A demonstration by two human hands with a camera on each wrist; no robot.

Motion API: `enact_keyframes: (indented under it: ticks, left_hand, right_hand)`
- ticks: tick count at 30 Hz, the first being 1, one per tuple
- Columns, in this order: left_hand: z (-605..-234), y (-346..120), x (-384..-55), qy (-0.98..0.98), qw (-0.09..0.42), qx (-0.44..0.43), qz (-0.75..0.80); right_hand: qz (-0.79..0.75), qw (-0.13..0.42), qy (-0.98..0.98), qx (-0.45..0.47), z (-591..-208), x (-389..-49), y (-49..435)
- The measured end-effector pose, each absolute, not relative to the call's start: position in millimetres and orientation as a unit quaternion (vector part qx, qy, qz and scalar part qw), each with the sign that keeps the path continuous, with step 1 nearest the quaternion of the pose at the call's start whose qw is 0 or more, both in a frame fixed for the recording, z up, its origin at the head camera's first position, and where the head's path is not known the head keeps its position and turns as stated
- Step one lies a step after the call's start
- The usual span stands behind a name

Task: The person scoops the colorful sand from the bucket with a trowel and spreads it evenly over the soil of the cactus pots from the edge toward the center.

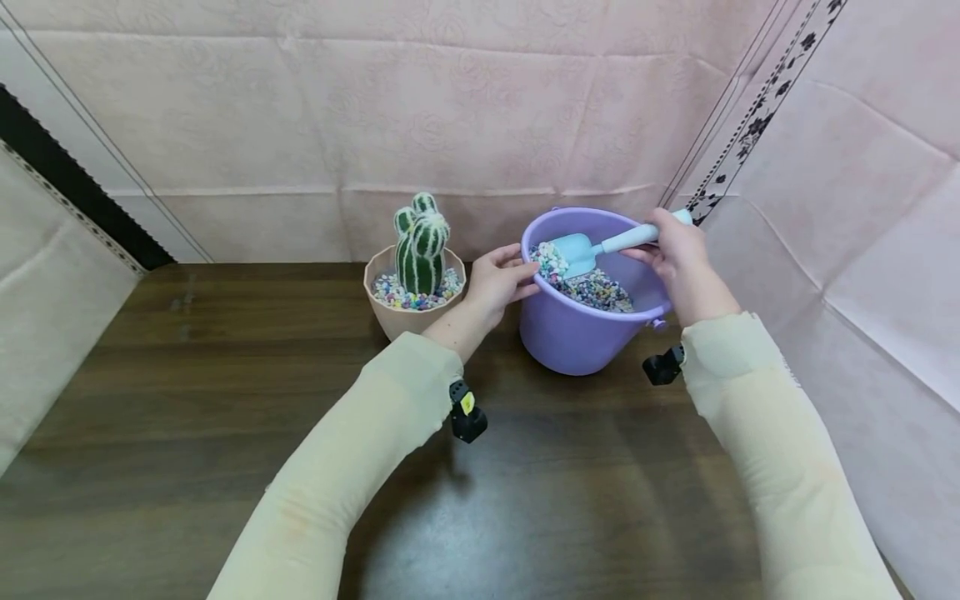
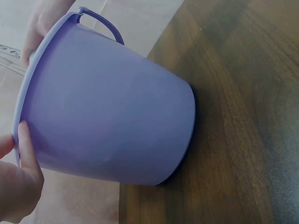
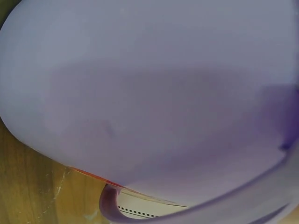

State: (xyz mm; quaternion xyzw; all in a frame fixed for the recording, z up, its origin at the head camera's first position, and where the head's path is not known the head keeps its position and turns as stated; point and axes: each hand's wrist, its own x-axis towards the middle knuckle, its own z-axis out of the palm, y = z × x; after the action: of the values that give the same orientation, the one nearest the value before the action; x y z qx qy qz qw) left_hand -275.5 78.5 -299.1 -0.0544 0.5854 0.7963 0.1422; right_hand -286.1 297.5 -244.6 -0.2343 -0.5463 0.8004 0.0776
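In my right hand [image 1: 681, 260], fingers curl round a light-blue trowel [image 1: 630, 239] bearing pebbles [image 1: 550, 260] inside the purple bucket [image 1: 566, 337]; my left hand [image 1: 497, 285] pinches its rim [image 2: 24, 88].

Blue scoop blade [image 1: 576, 252] inside purple bucket [image 1: 570, 343]

- A brown wooden table [image 1: 187, 433] with dark grain and a glossy patch.
- A green cactus [image 1: 420, 265] in a beige pot [image 1: 401, 320], on the table near its back edge.
- A creased pinkish sheet [image 1: 255, 117] behind the table.
- A black band [image 1: 75, 183], sloping down toward the table's back left corner.
- A pale sheet [image 1: 855, 208] right of the table, edged with a black flower border [image 1: 757, 127].
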Motion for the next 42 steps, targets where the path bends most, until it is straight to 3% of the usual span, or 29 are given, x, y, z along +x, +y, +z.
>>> enact_keyframes:
  ticks: [31, 42]
  left_hand:
    - [-299, 78, -270, 0.591, 0.142, -0.045, 0.793]
    - [-294, 49, -255, 0.642, 0.149, 0.011, 0.752]
  right_hand:
    - [0.861, 0.055, -0.424, -0.275, -238, -283, 327]
    - [0.862, 0.05, -0.419, -0.281, -236, -281, 328]
